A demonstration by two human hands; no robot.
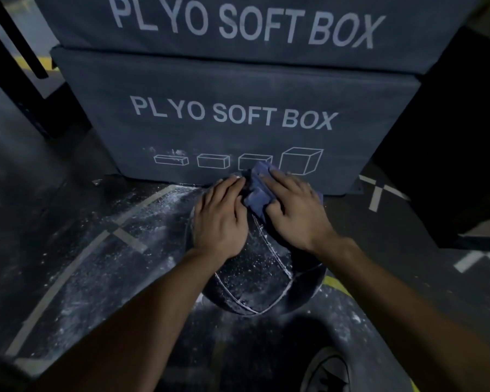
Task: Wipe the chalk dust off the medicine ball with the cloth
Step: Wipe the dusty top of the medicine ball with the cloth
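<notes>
Head view: right hand (292,210) flat on crumpled blue cloth (256,190), left hand (221,219) flat, steadying dusty black round medicine ball (255,275); uneven pressure could roll it.

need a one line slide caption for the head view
Right hand presses a blue cloth on a chalk-dusted medicine ball steadied by the left hand, before stacked plyo soft boxes.

I see both forearms reaching forward and converging. My left hand (221,216) lies flat, fingers straight and together. My right hand (294,210), just beside it, presses down, fingers extended.
</notes>
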